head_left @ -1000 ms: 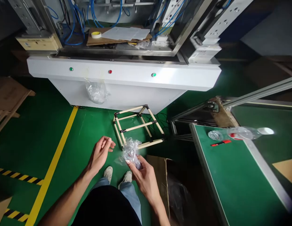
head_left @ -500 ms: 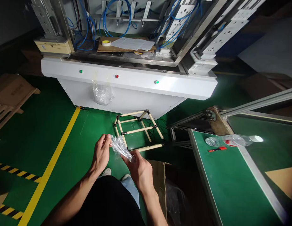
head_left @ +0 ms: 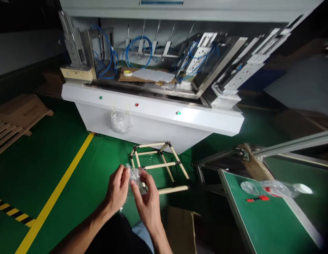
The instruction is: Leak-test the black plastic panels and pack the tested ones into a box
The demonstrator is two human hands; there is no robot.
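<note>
Pinching a crumpled clear plastic bag [head_left: 135, 175] together — left hand [head_left: 117, 190] and right hand [head_left: 146, 203] both clamped on it, above the stick frame [head_left: 158, 165].

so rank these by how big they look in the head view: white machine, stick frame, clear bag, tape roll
1. white machine
2. stick frame
3. clear bag, close to the camera
4. tape roll, far back on the machine
True size of clear bag versus tape roll is unsure: nearness flatters the bag.
</note>
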